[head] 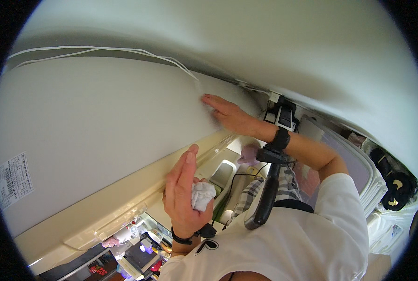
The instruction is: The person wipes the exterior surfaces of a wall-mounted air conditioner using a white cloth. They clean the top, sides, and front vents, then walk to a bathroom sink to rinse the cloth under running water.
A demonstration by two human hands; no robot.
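My left hand [186, 203] holds a crumpled white tissue or cloth [203, 196] against its palm, fingers stretched upward, beside the cream edge [159, 168] of a large appliance. My right hand [230, 114] reaches over the appliance's pale grey panel [100, 116], its fingertips blurred. I cannot tell whether those fingers touch the panel or hold anything. Two thin white cables [124, 49] run along the panel's far side, and their blurred end lies close to my right fingertips. A printed label [15, 179] with a barcode is stuck on the panel.
A pale wall [300, 45] rises behind the panel, with a white socket or plug [274, 97] low on it. A black handle [266, 200] stands before my torso. Stacked plastic pieces with white rims [363, 168] and a black plush item [398, 189] lie right. Cluttered shelves [138, 254] show below.
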